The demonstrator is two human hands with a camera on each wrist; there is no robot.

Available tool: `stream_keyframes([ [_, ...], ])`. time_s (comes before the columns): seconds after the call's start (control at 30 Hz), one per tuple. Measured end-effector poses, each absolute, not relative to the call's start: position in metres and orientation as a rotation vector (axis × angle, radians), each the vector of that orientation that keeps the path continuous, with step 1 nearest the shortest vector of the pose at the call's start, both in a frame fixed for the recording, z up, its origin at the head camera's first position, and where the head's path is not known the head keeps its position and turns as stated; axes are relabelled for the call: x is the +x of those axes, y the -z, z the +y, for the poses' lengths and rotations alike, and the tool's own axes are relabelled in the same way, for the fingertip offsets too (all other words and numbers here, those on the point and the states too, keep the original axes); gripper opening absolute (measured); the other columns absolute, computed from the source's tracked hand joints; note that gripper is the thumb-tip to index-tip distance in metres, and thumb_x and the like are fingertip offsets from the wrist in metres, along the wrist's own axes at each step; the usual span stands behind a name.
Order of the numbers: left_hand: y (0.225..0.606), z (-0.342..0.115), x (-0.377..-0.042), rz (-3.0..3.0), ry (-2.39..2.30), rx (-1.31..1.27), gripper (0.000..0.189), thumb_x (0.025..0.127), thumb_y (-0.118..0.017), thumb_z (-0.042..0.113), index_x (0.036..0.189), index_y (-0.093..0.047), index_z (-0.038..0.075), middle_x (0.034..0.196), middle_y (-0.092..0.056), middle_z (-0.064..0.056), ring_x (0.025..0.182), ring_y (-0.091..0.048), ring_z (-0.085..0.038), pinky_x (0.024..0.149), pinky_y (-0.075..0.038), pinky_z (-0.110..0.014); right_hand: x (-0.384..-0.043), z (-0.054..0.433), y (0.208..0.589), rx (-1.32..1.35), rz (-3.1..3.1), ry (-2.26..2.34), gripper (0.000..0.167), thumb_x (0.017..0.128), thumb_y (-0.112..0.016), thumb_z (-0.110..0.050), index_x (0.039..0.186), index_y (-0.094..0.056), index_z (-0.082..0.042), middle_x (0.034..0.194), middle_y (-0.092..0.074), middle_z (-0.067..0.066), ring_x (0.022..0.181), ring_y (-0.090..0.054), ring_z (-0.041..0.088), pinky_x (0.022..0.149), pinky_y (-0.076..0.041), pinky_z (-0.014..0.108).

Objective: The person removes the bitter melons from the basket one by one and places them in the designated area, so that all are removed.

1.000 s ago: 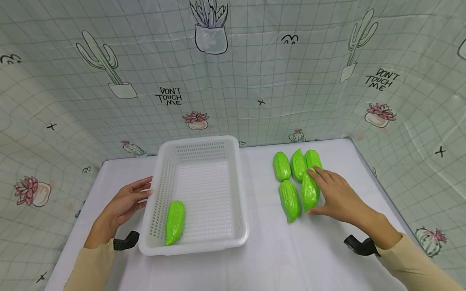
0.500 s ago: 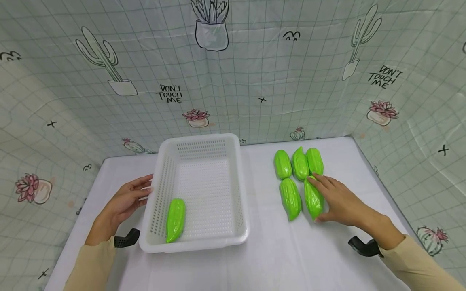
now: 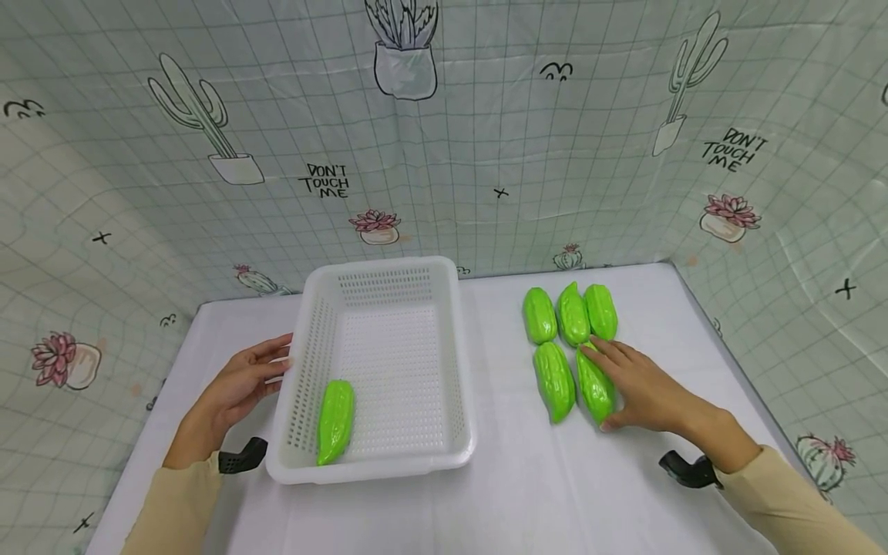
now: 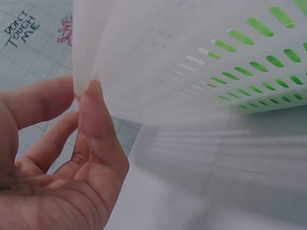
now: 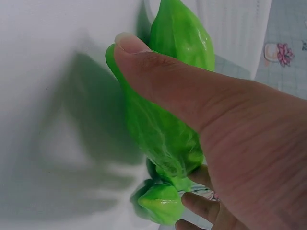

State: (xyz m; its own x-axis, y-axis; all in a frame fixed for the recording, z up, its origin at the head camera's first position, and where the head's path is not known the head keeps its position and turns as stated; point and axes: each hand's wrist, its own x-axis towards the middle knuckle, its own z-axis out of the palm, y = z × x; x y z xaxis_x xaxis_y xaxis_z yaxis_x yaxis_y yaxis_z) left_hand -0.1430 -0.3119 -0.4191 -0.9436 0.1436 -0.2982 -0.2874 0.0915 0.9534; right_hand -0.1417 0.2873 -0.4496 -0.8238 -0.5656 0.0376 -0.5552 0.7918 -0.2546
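Note:
My left hand [image 3: 239, 389] pinches the left rim of a white perforated plastic basket [image 3: 375, 472]. In the left wrist view its thumb and forefinger [image 4: 48, 98] meet at the rim. One glossy green bitter melon [image 3: 336, 422] lies inside, at the basket's near left. On the right my right hand [image 3: 641, 393] grips another ridged bitter melon [image 3: 595, 385] end to end, thumb at its near tip and fingers at its far end. In the right wrist view the thumb lies across this bitter melon [image 5: 160, 129]. Beside it is a neighbouring bitter melon [image 3: 555, 381], with three more behind.
The table has a white cloth [image 3: 513, 493]. Behind and at both sides hangs a gridded curtain [image 3: 499, 139] printed with cacti. A black wrist mount [image 3: 243, 455] sits on the left wrist, and a similar mount [image 3: 688, 469] on the right.
My right hand has drawn its bitter melon slightly nearer, away from the back row, and its near tip has shifted rightward. The left hand and basket have stayed put.

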Motion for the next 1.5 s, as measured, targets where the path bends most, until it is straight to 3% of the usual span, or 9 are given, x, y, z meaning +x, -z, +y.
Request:
stream_keyframes([
  [1.07,0.42,-0.312,-0.142,2.1,-1.899,-0.143,0.071,0.106,-0.062,0.006,0.164,-0.023,-0.007,0.118,-0.064,0.014,0.101,-0.07,-0.004,0.082,-0.059,-0.023,-0.155,0.284,0.454,-0.945,2.892,0.32,0.121,0.063,-0.102,-0.041,0.156,-0.039,0.005,0.162,-0.035,0.033,0.143,-0.037,0.059,0.113,-0.036,0.071],
  [1.5,0.418,-0.311,-0.142,2.091,-1.911,-0.15,0.071,0.106,-0.062,0.006,0.164,-0.023,-0.007,0.118,-0.064,0.015,0.101,-0.07,-0.003,0.083,-0.059,-0.023,-0.156,0.28,0.455,-0.933,2.887,0.336,0.12,0.066,-0.102,-0.036,0.154,-0.036,0.01,0.161,-0.035,0.035,0.144,-0.035,0.059,0.113,-0.036,0.071],
])
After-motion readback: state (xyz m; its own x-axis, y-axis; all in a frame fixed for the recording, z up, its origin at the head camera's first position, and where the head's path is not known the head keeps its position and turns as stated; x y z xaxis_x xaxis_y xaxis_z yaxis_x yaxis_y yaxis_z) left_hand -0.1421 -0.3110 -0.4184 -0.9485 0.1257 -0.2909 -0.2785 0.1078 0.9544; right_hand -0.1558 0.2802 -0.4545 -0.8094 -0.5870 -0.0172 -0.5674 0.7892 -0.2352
